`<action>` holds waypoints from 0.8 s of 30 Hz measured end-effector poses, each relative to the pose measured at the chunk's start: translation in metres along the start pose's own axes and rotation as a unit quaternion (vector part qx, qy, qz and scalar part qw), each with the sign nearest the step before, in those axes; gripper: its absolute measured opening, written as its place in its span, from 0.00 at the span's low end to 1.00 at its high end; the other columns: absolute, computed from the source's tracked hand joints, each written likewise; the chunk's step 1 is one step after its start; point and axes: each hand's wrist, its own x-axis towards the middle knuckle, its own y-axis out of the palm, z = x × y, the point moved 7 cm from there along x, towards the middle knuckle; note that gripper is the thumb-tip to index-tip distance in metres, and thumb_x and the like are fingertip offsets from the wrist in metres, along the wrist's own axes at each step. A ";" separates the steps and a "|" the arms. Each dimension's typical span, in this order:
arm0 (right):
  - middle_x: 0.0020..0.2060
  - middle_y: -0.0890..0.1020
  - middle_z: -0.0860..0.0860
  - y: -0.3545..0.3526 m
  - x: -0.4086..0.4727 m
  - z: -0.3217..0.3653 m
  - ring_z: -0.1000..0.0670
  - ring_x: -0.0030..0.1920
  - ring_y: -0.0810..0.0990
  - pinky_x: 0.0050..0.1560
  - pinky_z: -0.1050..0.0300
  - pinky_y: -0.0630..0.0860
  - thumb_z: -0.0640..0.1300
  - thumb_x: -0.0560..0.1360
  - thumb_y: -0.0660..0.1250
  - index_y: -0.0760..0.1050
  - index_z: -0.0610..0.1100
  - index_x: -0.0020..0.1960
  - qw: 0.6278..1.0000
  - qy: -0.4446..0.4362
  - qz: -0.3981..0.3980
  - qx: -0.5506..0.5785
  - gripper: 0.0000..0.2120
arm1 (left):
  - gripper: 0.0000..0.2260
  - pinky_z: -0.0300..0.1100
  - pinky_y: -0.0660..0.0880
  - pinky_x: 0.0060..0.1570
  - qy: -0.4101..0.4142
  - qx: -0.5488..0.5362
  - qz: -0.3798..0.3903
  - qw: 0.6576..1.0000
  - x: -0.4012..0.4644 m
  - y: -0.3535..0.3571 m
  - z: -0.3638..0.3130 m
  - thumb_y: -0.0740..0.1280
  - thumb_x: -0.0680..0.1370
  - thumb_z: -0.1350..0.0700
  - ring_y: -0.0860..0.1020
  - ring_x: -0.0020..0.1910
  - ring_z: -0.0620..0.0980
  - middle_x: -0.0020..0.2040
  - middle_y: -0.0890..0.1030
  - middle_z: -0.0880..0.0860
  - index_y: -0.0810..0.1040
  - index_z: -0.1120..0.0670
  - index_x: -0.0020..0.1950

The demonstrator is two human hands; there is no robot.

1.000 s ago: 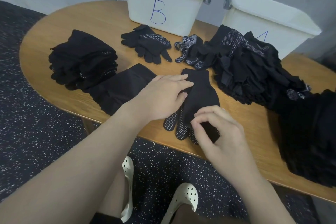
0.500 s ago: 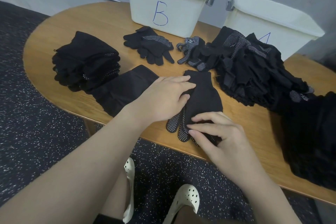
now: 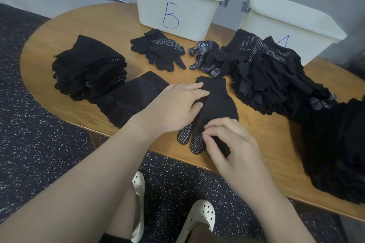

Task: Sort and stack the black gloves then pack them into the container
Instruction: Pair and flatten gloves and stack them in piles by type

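A black glove [image 3: 217,102] lies near the front edge of the wooden table [image 3: 102,23], on top of another glove whose white-dotted fingers [image 3: 189,138] stick out toward me. My left hand [image 3: 175,108] lies flat on the glove's left side. My right hand [image 3: 231,144] pinches the glove's finger end. A neat stack of gloves [image 3: 88,67] sits at the left, and a flat stack [image 3: 134,96] lies partly under my left wrist. A big loose heap of gloves [image 3: 266,73] is at the right.
Two white bins stand at the back: bin B [image 3: 177,0] in the middle and bin A [image 3: 292,25] at the right. A loose glove pair [image 3: 160,49] and dotted gloves [image 3: 203,55] lie before bin B. Another dark pile [image 3: 339,144] fills the right edge.
My right hand has gone from lying over the glove's fingers to pinching them with curled fingertips. My left hand has stayed pressed on the glove.
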 end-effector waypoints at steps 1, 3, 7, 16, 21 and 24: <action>0.50 0.80 0.57 0.001 0.000 0.003 0.53 0.53 0.79 0.54 0.48 0.77 0.43 0.80 0.68 0.83 0.45 0.50 1.000 -0.009 0.000 -0.003 0.05 | 0.20 0.49 0.54 0.78 0.000 0.000 0.001 1.000 0.000 0.000 0.000 0.59 0.86 0.51 0.61 0.80 0.47 0.82 0.63 0.48 0.69 0.46 0.79; 0.50 0.81 0.56 0.004 0.000 0.007 0.53 0.53 0.80 0.53 0.48 0.76 0.42 0.81 0.68 0.82 0.44 0.50 0.999 -0.029 0.005 -0.013 0.04 | 0.20 0.49 0.54 0.78 0.000 0.002 0.001 1.000 0.000 0.000 0.000 0.59 0.86 0.51 0.61 0.80 0.47 0.82 0.63 0.48 0.69 0.46 0.79; 0.50 0.81 0.57 0.007 0.000 0.008 0.55 0.52 0.79 0.53 0.51 0.74 0.43 0.81 0.67 0.82 0.46 0.51 0.998 -0.042 0.033 -0.036 0.05 | 0.20 0.47 0.53 0.77 -0.004 0.002 0.004 1.000 0.000 0.000 0.000 0.58 0.86 0.50 0.61 0.80 0.47 0.82 0.62 0.48 0.69 0.46 0.79; 0.50 0.79 0.61 0.005 -0.002 0.006 0.57 0.54 0.78 0.56 0.52 0.74 0.50 0.79 0.68 0.82 0.50 0.47 0.996 -0.032 0.080 -0.005 0.06 | 0.24 0.46 0.52 0.77 -0.004 0.007 0.015 1.000 -0.002 -0.001 -0.003 0.61 0.84 0.43 0.60 0.80 0.47 0.82 0.61 0.47 0.67 0.45 0.80; 0.50 0.82 0.59 -0.029 -0.005 -0.010 0.52 0.55 0.82 0.56 0.48 0.77 0.44 0.77 0.73 0.84 0.47 0.49 0.998 -0.007 0.040 0.039 0.03 | 0.28 0.46 0.50 0.78 0.010 0.044 0.049 0.998 -0.004 0.002 -0.004 0.58 0.84 0.39 0.56 0.82 0.48 0.84 0.55 0.48 0.61 0.46 0.82; 0.53 0.82 0.60 -0.039 -0.014 -0.023 0.53 0.57 0.82 0.58 0.52 0.77 0.48 0.76 0.76 0.84 0.49 0.54 0.998 0.018 0.054 0.015 0.08 | 0.30 0.45 0.46 0.79 0.019 0.077 0.074 0.994 -0.005 0.005 -0.004 0.55 0.85 0.38 0.51 0.83 0.49 0.85 0.50 0.50 0.55 0.47 0.84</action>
